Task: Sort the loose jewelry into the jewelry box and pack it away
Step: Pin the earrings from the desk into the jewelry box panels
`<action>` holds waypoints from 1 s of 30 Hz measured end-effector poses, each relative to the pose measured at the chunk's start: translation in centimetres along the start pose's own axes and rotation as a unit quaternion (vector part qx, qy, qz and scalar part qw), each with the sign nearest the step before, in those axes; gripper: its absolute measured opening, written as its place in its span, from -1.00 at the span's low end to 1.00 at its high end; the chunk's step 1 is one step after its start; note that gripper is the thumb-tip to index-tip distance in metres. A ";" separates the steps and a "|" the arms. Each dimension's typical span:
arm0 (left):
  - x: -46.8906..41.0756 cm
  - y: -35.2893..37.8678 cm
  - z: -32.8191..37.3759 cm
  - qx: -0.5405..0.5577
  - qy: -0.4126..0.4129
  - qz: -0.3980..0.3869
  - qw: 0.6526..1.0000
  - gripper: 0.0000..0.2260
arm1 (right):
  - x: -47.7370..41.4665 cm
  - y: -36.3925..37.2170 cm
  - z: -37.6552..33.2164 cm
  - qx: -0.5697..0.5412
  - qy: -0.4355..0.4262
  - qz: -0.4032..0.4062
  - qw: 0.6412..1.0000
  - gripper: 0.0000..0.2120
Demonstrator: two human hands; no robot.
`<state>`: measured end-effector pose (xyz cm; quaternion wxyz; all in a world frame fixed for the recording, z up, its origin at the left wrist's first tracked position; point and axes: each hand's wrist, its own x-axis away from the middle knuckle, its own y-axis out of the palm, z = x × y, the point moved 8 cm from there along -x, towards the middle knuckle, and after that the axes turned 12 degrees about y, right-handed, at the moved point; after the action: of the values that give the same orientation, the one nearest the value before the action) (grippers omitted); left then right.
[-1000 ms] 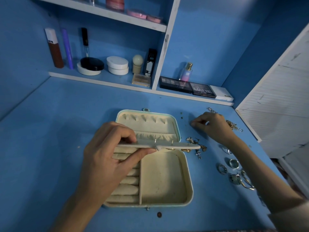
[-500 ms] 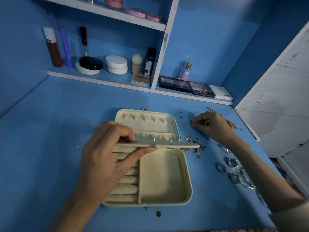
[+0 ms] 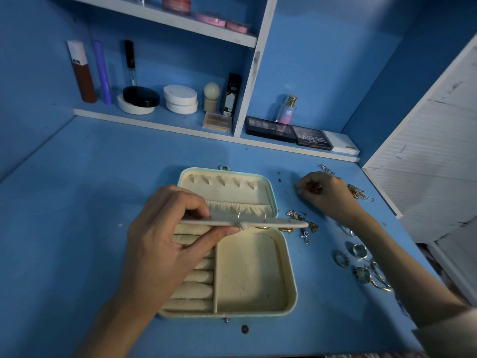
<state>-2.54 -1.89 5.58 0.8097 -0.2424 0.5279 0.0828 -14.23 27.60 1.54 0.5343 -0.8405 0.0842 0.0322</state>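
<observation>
An open cream jewelry box (image 3: 289, 288) lies on the blue desk, with ring rolls on its left side and a bare compartment on its right. My left hand (image 3: 167, 241) pinches the box's thin divider panel (image 3: 258, 223) and holds it level above the hinge; small gold earrings stick up through it. My right hand (image 3: 325, 195) rests on the desk to the right of the lid, fingers curled and pinching a small piece of jewelry. Loose earrings (image 3: 300, 222) lie by the box's right edge. Several rings (image 3: 358, 262) lie further right, and a gold chain (image 3: 357, 193) lies behind my right hand.
A low shelf along the back holds cosmetics: compacts (image 3: 180, 98), eyeshadow palettes (image 3: 289, 134) and a perfume bottle (image 3: 287, 111). A white cabinet (image 3: 426, 161) bounds the desk on the right. A small dark coin-like spot (image 3: 244, 329) lies in front of the box.
My right hand has shifted slightly away from the box and curled tighter over a small piece. My left hand still holds the divider panel level.
</observation>
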 end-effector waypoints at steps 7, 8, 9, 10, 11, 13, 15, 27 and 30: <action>0.1 0.0 0.0 0.011 0.000 -0.001 1.000 -0.70 | -1.0 -0.5 0.7 -0.017 0.049 0.006 0.999 -0.88; 0.1 0.0 0.0 0.013 0.002 -0.002 1.000 -0.71 | -1.3 -0.6 0.8 -0.019 0.057 0.008 0.998 -0.89; 0.0 0.0 0.0 0.014 0.002 -0.003 1.000 -0.71 | -1.6 -0.6 0.8 -0.019 0.065 0.007 0.998 -0.89; 0.0 0.0 0.0 0.015 0.003 -0.004 1.000 -0.72 | -1.9 -0.6 0.8 -0.019 0.071 0.005 0.997 -0.89; 0.0 0.0 0.0 0.015 0.002 -0.004 1.000 -0.71 | -2.3 -0.5 0.8 -0.018 0.076 0.001 0.997 -0.89; 0.0 0.0 0.0 0.013 0.002 -0.004 1.000 -0.71 | -2.8 -0.1 0.6 -0.017 0.087 -0.014 0.996 -0.90; 0.0 0.0 0.1 0.010 0.003 -0.005 1.000 -0.71 | -3.3 0.1 0.4 -0.018 0.097 -0.027 0.995 -0.95; -0.1 -0.1 0.1 0.016 0.005 -0.002 1.000 -0.71 | -3.6 0.7 -0.8 0.022 0.076 -0.035 0.996 -0.93; -0.1 -0.1 0.1 0.019 0.002 -0.001 1.000 -0.71 | -3.4 0.5 -0.6 0.002 0.075 -0.030 0.997 -0.94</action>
<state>-2.48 -1.91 5.69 0.8132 -0.2275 0.5309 0.0712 -17.73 27.22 1.89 0.5289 -0.8416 0.0989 -0.0476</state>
